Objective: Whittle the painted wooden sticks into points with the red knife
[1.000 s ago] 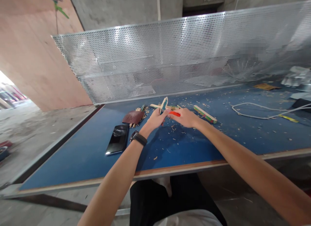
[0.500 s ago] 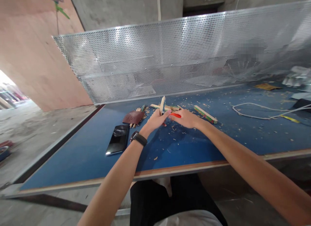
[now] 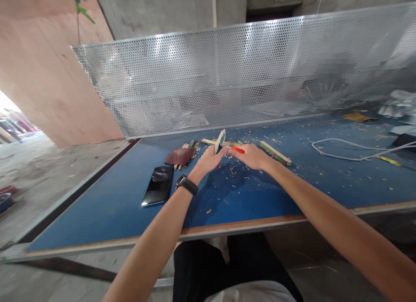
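A perforated metal screen [image 3: 195, 85] stands behind a blue desk [image 3: 253, 202] littered with wood shavings. Over it, the left hand [image 3: 210, 159] is closed around a partly carved wood piece [image 3: 220, 139], its pointed end rising beyond the fingers. The right hand [image 3: 252, 156] grips an orange-handled tool [image 3: 237, 150], probably a carving knife; its blade is hard to make out. The hands meet near the thumbs. Left of them lie a phone [image 3: 157, 185] and a brown sheet [image 3: 179, 156]; right, a painted wooden strip [image 3: 275, 153]. Whittling seems in hand; the next stroke calls for a steady left hold, fingers clear of the edge.
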A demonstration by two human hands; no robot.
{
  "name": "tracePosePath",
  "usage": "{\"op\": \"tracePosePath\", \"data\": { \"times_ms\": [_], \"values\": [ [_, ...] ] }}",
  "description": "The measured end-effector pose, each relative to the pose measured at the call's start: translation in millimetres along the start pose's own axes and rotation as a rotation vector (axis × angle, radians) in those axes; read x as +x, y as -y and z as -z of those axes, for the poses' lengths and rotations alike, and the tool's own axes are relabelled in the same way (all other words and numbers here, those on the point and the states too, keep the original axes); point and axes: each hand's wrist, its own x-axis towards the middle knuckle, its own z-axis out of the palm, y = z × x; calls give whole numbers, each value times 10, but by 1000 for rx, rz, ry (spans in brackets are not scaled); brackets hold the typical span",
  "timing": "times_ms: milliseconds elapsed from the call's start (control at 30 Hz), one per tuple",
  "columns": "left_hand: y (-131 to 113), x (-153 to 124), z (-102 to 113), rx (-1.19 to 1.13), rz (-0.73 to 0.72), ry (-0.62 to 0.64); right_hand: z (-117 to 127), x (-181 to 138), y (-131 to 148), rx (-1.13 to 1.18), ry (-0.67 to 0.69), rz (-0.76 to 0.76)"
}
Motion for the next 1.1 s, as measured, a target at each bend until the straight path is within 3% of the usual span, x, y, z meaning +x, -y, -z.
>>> {"op": "tracePosePath", "data": {
  "times_ms": [100,233,500,700,933,1100],
  "values": [
    [-56,-31,-8,132,-31,28,-24,-10,18,45,72,91],
    [-109,-66,-19,113,-15,57,-62,-18,64,40,138,142],
    [-157,-87,-41,-20,38,-10,-42,-48,191,-54,39,117],
    [-80,-4,-52,15,37,-72,-79,-39,253,-158,-21,81],
    [-20,-16,-21,148,-63,-122,-24,30,33,-244,-125,-94],
    [-99,-61,-50,125,-26,-94,-19,22,-7,-232,-83,-58]
  ]
}}
